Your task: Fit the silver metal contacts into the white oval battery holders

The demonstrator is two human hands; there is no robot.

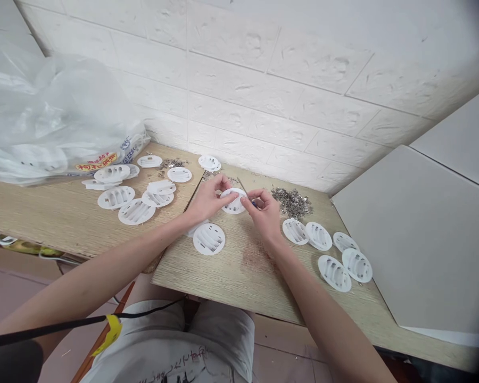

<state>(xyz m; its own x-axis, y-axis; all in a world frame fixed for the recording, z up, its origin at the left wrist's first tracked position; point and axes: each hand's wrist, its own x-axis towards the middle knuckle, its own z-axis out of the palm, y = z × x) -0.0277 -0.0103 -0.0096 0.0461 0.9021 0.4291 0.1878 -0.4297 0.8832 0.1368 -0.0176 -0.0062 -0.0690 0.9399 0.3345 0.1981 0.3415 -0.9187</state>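
My left hand (208, 200) grips a round white plastic battery holder (232, 203) just above the wooden table (239, 276), fingers curled over its rim. My right hand (264, 210) is closed in a pinch on thin metal tweezers (243, 189) whose tip meets the holder. Another white holder (208, 239) lies flat just below my left hand. A heap of small metal contact pieces (292, 202) sits right of my right hand.
Several finished-looking white holders (335, 260) lie at the right, and several more (131, 199) at the left beside a large clear plastic bag (51, 122). A white brick wall (263, 90) backs the table. A grey panel (415, 234) leans at the right.
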